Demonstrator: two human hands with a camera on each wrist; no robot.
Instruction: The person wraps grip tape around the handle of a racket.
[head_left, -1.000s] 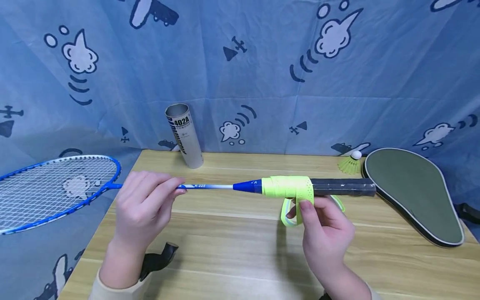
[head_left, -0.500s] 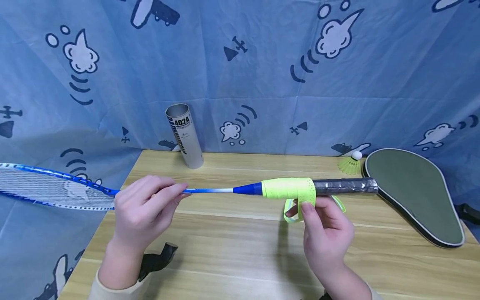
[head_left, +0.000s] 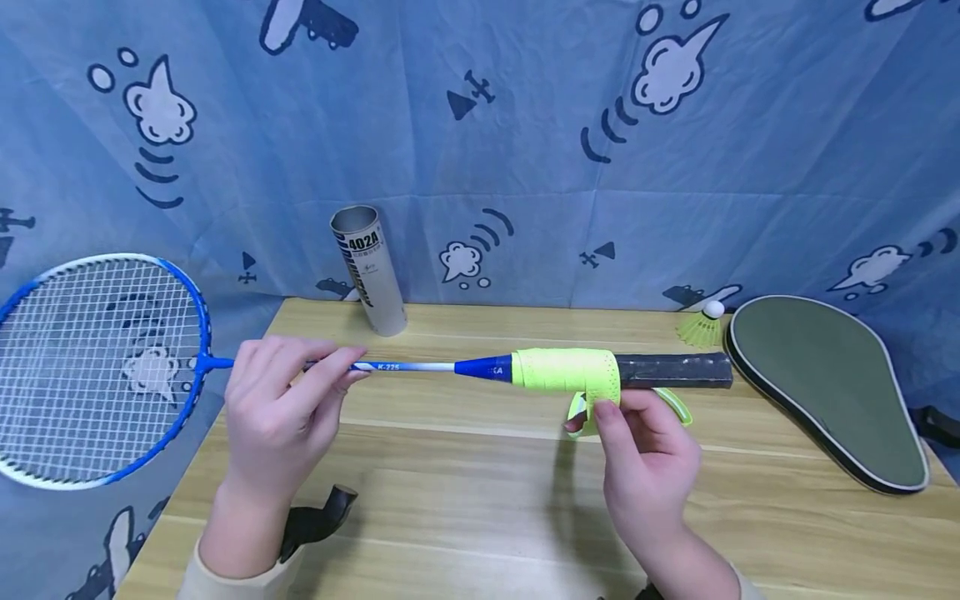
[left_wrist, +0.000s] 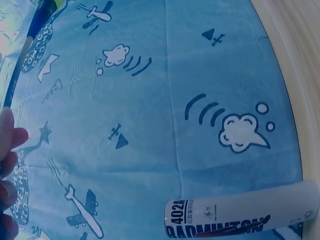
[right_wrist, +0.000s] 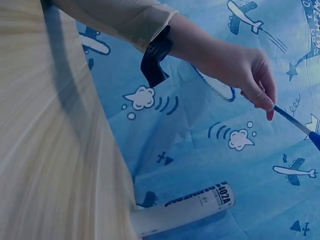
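A blue and white badminton racket (head_left: 408, 367) is held level above the table in the head view. My left hand (head_left: 288, 408) pinches its thin shaft, with the strung head out to the left. Bright yellow-green grip tape (head_left: 562, 369) is wound over the front part of the handle; the bare black handle (head_left: 675, 370) continues to the right. My right hand (head_left: 651, 467) pinches the loose run of that tape just below the handle, and more tape loops behind the fingers. In the right wrist view the left hand (right_wrist: 255, 77) shows on the shaft (right_wrist: 292, 120).
A shuttlecock tube (head_left: 371, 271) stands at the table's back left. A yellow shuttlecock (head_left: 700, 329) sits at the back right, beside a green paddle-shaped case (head_left: 825, 392). Behind the wooden table (head_left: 450, 517) hangs a blue printed curtain (head_left: 480, 150).
The racket has rolled about its shaft, its head tipping nearly edge-on and then turning to face the camera. Handle and right hand have shifted slightly left; both hands keep their holds.
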